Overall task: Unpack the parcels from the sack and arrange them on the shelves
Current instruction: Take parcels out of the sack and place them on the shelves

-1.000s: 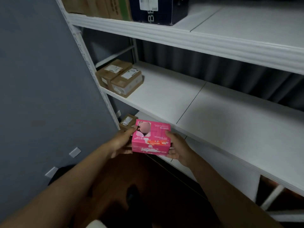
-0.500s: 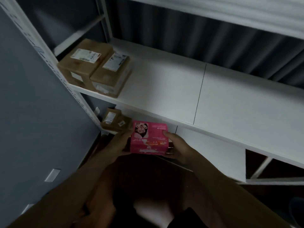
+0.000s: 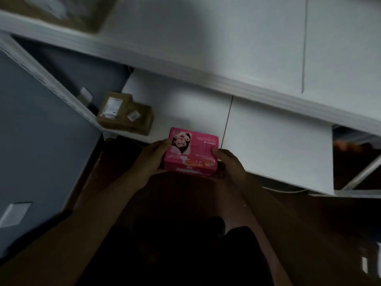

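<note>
Lowered since the earlier frame: pink parcel (image 3: 192, 150) now sits down at the level of the bottom shelf (image 3: 278, 145), hovering over its front edge, where before it was held in front of the middle shelf; view has tipped down with it. Left hand (image 3: 153, 156) grips the parcel's left end, fingers curled round it; right hand (image 3: 226, 162) grips the right end, thumb on top. Both grips pinching the parcel, neither spread. Parcel not yet set down, can't tell if its underside touches the board. Likely means placement is going to the bottom shelf, next to the brown parcels (image 3: 125, 113) already lying at its left end, near but apart from the pink one. Middle shelf (image 3: 226, 48) above, white, with a blurred brown box (image 3: 68, 13) at its left. Grey wall (image 3: 41, 141) to the left, dark wood floor (image 3: 185, 193) below. Sack not in view. Frame dim and motion-blurred.
</note>
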